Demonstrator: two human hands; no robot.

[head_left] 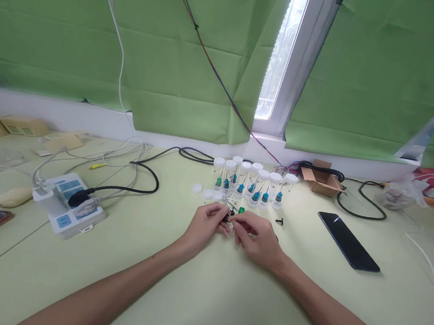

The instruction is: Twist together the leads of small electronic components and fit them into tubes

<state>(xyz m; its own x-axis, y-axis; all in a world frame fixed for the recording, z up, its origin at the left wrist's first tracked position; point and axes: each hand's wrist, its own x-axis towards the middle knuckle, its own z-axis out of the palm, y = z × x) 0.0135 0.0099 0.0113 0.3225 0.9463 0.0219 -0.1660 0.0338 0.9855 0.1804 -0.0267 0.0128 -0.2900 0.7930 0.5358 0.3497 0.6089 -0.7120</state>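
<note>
My left hand (pixel 208 223) is closed on a small black part (pixel 226 217), pinched between thumb and fingers. From the other side my right hand (pixel 256 238) meets it, fingers bent and tips pressed together at the same part; what they grip is too small to make out. Just beyond the fingertips lie a green plastic piece (pixel 241 210) and some tiny loose bits. Behind them stands a cluster of clear vials with white caps (pixel 263 174), holding blue or green pieces with thin metal stems. Right of my right hand is a small black T-shaped part (pixel 279 221).
Loose white caps (pixel 197 188) lie left of the vials. A black phone (pixel 348 242) is on the right, with an open cardboard box (pixel 321 181) behind. On the left, a white power strip (pixel 74 222) holds plugs and cables. Green blinds (pixel 186 87) hang behind the table.
</note>
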